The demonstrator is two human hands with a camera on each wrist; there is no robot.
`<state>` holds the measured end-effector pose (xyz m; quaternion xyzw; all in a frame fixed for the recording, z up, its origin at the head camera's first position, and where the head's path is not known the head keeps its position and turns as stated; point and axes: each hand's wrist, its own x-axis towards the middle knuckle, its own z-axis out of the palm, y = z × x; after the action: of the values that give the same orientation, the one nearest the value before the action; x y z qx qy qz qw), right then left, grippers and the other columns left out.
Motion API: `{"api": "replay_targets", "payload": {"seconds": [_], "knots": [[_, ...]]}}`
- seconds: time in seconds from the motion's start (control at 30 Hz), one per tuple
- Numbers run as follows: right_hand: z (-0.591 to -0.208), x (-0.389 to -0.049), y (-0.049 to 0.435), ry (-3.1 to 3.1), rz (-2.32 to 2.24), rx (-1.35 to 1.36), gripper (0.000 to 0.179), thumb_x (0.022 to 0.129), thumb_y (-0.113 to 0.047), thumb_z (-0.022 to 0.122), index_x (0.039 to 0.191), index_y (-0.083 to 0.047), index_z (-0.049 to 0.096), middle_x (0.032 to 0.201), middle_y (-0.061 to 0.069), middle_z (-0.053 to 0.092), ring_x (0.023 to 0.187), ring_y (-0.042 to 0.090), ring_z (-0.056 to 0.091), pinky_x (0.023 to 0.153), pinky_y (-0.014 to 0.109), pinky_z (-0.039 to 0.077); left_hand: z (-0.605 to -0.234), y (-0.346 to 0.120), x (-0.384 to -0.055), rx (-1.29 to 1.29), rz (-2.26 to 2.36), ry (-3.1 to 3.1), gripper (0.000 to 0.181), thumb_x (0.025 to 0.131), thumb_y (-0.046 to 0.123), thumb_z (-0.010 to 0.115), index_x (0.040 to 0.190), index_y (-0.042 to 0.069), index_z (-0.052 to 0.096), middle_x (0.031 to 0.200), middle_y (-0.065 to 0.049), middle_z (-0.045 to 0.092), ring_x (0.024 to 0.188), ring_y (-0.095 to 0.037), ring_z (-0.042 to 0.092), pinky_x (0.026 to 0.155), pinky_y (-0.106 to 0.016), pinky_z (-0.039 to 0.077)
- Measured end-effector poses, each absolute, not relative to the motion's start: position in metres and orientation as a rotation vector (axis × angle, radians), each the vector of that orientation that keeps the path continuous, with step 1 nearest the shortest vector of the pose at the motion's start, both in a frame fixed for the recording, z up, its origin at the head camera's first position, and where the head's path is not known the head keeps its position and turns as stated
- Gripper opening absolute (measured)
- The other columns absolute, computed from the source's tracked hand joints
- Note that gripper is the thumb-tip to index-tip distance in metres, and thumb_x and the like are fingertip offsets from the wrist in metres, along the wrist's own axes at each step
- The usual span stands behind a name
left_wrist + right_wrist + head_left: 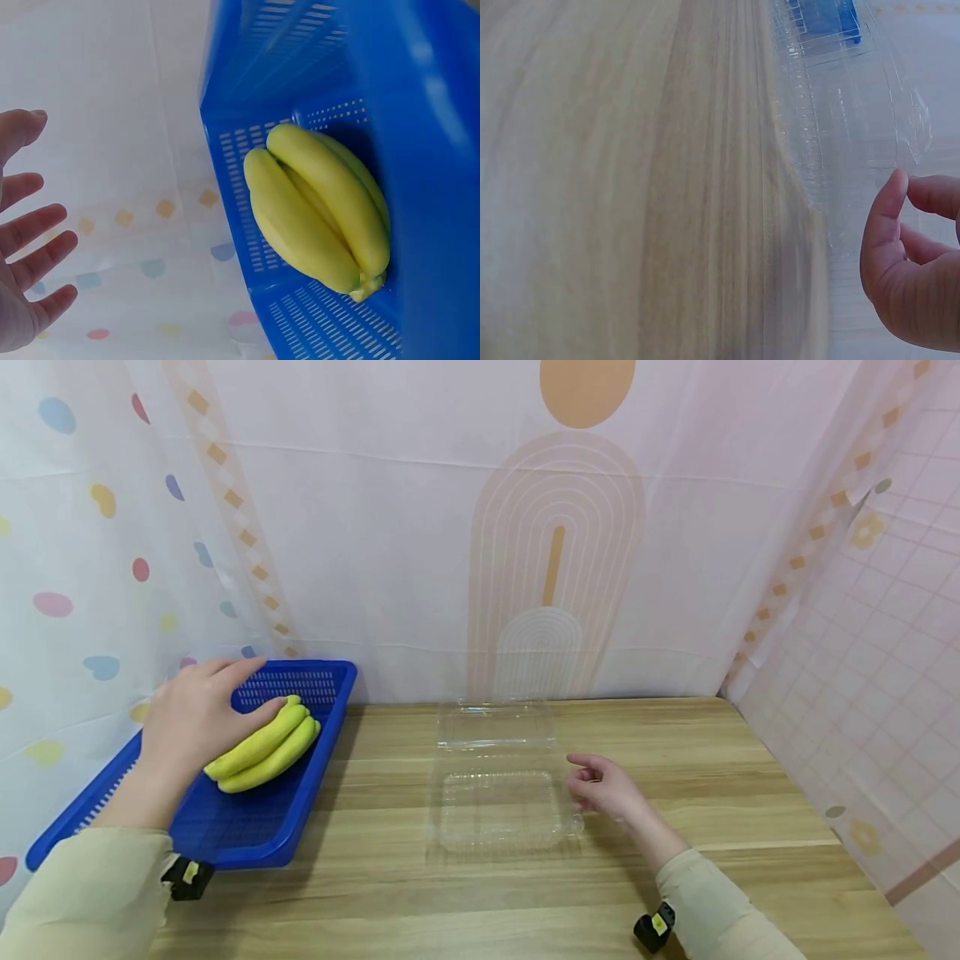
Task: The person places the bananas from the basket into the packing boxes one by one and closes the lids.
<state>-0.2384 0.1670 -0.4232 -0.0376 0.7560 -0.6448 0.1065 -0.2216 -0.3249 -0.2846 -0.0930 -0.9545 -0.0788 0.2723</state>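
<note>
Toward the far left corner of the table [360,910], a blue basket [315,793] holds a bunch of yellow bananas [255,743], their stem [294,700] toward the far edge. The left hand [191,714] hangs near the bunch, apart from it; its grip is spread wide and has hold of nothing. A sound hold would probably mean coming down inside the basket and closing round the bunch's middle, then lifting well over the side. Near the middle of the far edge, a clear container [498,810] lies opened, lid [495,724] to the back, the table showing through its base. The right hand [611,789] is at its right side, fingers partly curled; whether that grip pinches the plastic, I cannot tell.
</note>
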Motion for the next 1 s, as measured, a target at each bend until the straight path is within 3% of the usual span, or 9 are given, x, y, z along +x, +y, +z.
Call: {"api": "replay_targets", "payload": {"seconds": [0.43,1.0], "knots": [[-0.427,-0.239,0.168,2.204,-1.927,-0.124,0.049,0.095,0.007,0.057,0.141,0.015,0.040,0.093,0.007,0.053,0.074,0.013,0.053,0.060,0.022,0.053,-0.283,-0.337,-0.248,-0.172,-0.268,-2.714,0.072,0.089,0.054,0.066,0.138,0.003,0.055,0.134,-0.033,0.050,0.120,-0.055,0.041,0.093,-0.074,0.030],[-0.428,-0.239,0.167,2.220,-1.928,-0.114,0.048,0.095,0.007,0.057,0.139,0.015,0.041,0.091,0.006,0.053,0.071,0.013,0.054,0.060,0.022,0.053,-0.305,-0.358,-0.272,-0.185,-0.256,-2.742,0.076,0.089,0.055,0.065,0.144,0.005,0.049,0.139,-0.034,0.045,0.125,-0.055,0.038,0.094,-0.077,0.026]]}}
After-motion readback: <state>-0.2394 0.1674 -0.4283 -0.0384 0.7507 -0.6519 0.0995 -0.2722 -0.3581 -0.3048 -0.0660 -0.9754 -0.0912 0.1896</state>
